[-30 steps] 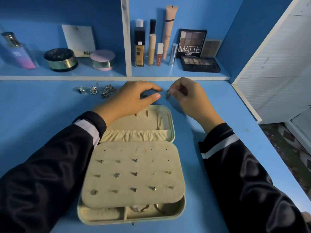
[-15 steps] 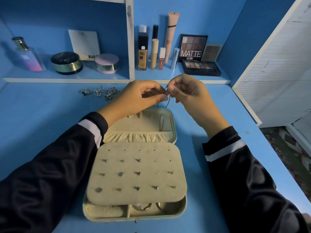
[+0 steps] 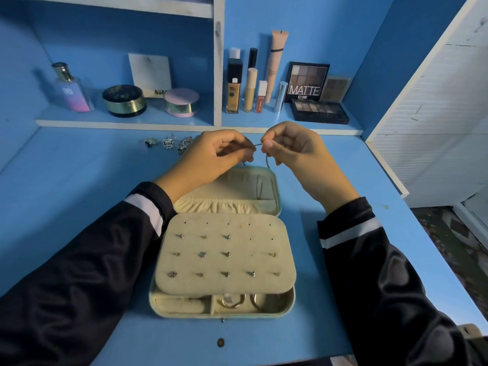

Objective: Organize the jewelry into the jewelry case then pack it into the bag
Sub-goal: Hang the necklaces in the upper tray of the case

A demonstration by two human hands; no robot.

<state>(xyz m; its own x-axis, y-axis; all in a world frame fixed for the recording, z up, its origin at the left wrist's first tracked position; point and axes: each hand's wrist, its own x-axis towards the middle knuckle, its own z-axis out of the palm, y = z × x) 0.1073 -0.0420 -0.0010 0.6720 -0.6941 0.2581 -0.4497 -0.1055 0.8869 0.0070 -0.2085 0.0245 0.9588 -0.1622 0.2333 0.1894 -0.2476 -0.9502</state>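
Note:
An open cream jewelry case [image 3: 154, 302] lies on the blue desk, its flap [image 3: 224, 252] studded with several small earrings. Rings show in its front compartment [image 3: 232, 303]. Above the case's lid, my left hand [image 3: 211, 157] and my right hand [image 3: 293, 151] each pinch one end of a thin dark chain [image 3: 254, 147], which spans the gap between them and dangles from the right hand. Loose silver rings [image 3: 169, 143] lie on the desk to the left of my left hand.
A shelf behind the desk holds a perfume bottle [image 3: 71, 88], two round jars [image 3: 124, 100], several makeup tubes [image 3: 250, 85] and eyeshadow palettes [image 3: 319, 113]. A white panel [image 3: 435, 114] stands at the right. A small dark button-like piece [image 3: 220, 342] lies near the front edge.
Both hands have lifted off the desk and come together over the case's lid, raising the chain, which now stretches between their fingertips.

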